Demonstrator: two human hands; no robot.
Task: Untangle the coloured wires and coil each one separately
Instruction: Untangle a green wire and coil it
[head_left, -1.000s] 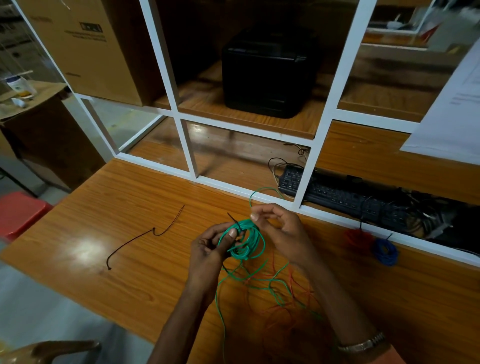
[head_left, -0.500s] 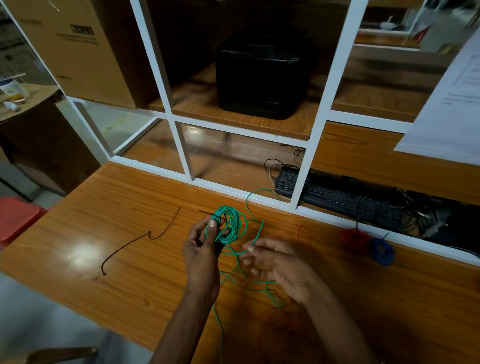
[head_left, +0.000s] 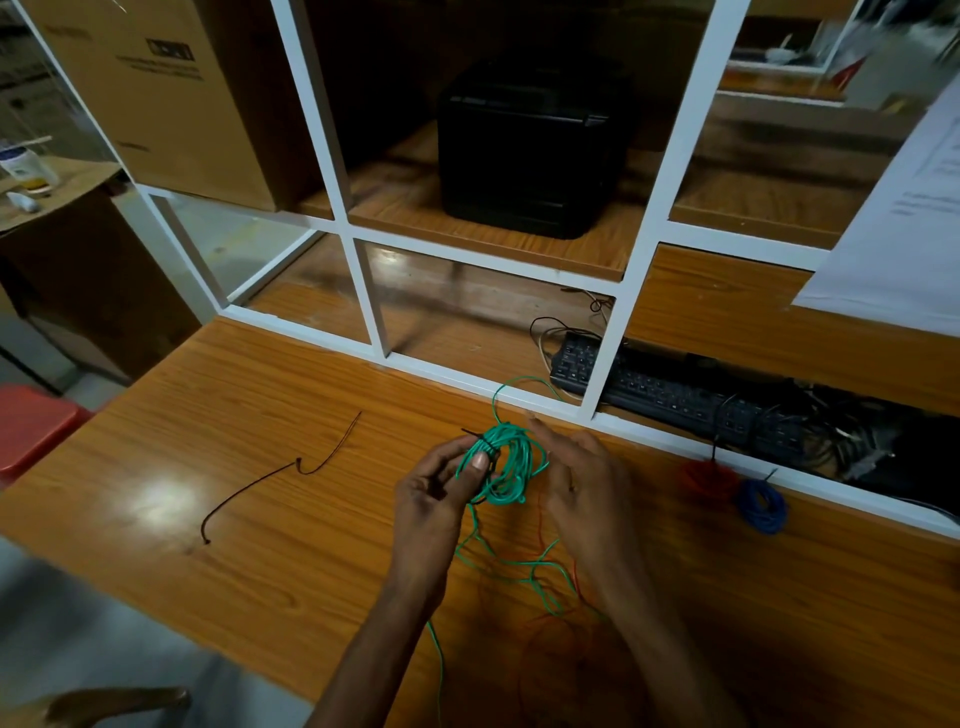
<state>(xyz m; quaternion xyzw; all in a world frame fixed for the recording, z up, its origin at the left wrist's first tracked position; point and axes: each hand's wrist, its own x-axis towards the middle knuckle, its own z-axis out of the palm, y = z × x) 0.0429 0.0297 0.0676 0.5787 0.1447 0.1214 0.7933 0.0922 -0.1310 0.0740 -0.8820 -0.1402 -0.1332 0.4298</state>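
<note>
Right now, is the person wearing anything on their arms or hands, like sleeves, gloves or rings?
No sleeves, gloves or rings show. The left hand and right hand are bare, and both forearms are bare as far as the picture's bottom edge. No watch or bracelet can be seen in this view either.

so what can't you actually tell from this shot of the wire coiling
- Head view: whether the black tie on the green coil is fastened; the left hand covers it.
- Whether the right hand grips any wire; its fingers are motion-blurred.
- How the red wire on the table tangles with the green tail; too thin and dim, partly under the right forearm.
- Where the green tail ends; the bottom edge cuts it off.
</note>
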